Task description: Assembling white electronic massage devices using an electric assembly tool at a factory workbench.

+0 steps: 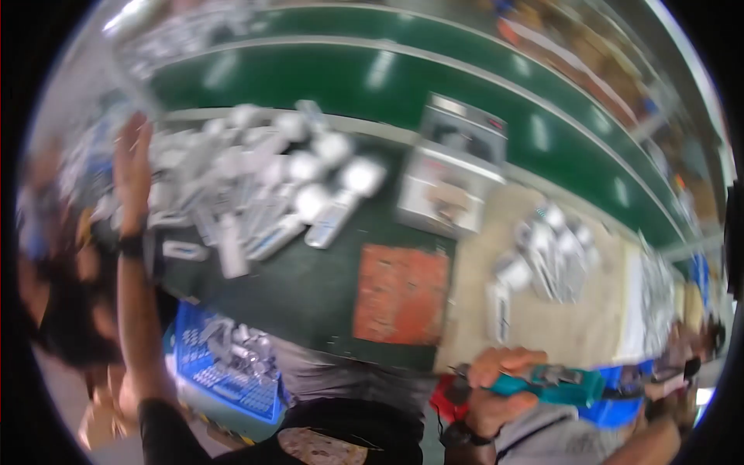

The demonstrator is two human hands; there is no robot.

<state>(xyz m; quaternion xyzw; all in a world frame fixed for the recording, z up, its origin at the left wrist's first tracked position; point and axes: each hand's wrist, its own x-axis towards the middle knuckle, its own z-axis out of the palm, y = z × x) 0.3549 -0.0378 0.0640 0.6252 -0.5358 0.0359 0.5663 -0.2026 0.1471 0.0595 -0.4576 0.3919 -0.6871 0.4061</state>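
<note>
The right hand [496, 394] is closed around the near end of a teal tool [577, 385], low and just beyond the table's near edge. The left hand [133, 170], blurred, is raised with its fingers stretched out, at the left edge of a heap of white round-headed devices [267, 167]; whether it touches any, I cannot tell. Between the hands, an orange-red mat [401, 294] lies on the dark green table [302, 310], with a grey-and-white box [442, 190] behind it. Ahead of the right hand, a smaller group of white devices [552, 252] rests on a beige sheet [469, 310]. Nearer the body than the left hand, a blue basket [190, 337] holds clear and grey pieces [240, 349]. Green panels [310, 74] rise behind the table, and a blurred co-worker [74, 310] is left of the left arm.
</note>
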